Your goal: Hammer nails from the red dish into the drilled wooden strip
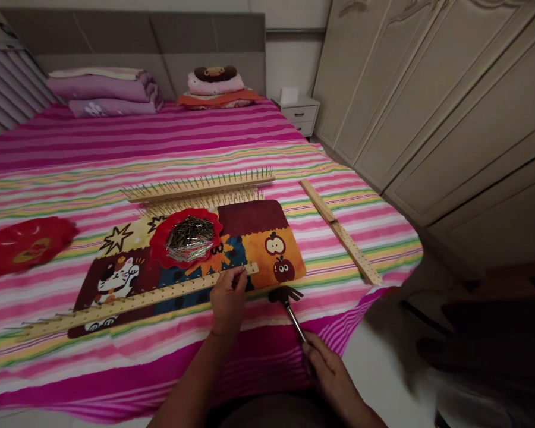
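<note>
My left hand point(229, 292) is over the right part of a long wooden strip point(160, 293), its thumb and fingers pinched together. Whatever is between the fingertips is too small to make out. Nails stand up along the strip, which lies slantwise across a patterned mat point(267, 223). In my right hand point(327, 364) is a claw hammer point(294, 320), gripped by its handle, its dark head just beyond the mat's near edge. A red scalloped dish point(160, 252) full of loose nails sits on the mat behind the strip.
Two wooden strips bristling with nails, one the rear strip point(205, 186), lie behind the dish. To the right lies another pair of strips point(352, 249) with small holes. A red tray point(31, 241) is at left. Folded bedding point(111, 92) lies at the bed's head; wardrobes point(428, 89) line the right.
</note>
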`<state>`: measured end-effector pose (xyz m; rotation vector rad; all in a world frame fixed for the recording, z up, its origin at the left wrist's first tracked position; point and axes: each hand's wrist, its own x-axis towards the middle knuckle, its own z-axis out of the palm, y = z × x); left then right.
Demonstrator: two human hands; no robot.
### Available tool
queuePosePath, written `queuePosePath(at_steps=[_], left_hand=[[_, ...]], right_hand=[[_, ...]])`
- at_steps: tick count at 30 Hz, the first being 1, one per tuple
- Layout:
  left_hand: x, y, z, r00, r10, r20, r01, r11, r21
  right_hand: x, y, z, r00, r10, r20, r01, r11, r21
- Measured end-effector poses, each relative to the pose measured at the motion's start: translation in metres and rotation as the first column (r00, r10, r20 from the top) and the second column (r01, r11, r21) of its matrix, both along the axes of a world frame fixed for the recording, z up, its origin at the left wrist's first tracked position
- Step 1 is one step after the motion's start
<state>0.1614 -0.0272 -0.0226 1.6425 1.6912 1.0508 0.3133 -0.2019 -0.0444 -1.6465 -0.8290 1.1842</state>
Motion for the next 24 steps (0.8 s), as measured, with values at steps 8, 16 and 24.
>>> queuePosePath(at_steps=[8, 16, 24], left_hand=[[-0.001, 0.000, -0.004, 0.987, -0.100, -0.127, 0.117, 0.983, 0.138], [-0.002, -0.002, -0.006, 0.981, -0.112, -0.156, 0.135, 0.980, 0.147], [-0.002, -0.002, -0.009, 0.986, -0.131, -0.099, 0.147, 0.974, 0.175]], right_hand=[[0.004, 0.037, 0.072, 0.973, 0.205, 0.109, -0.214, 0.973, 0.083], [0.002, 0.069, 0.105, 0.870, 0.329, 0.368, -0.390, 0.915, 0.102], [0.010, 0.039, 0.093, 0.926, 0.318, 0.201, -0.335, 0.941, 0.054]])
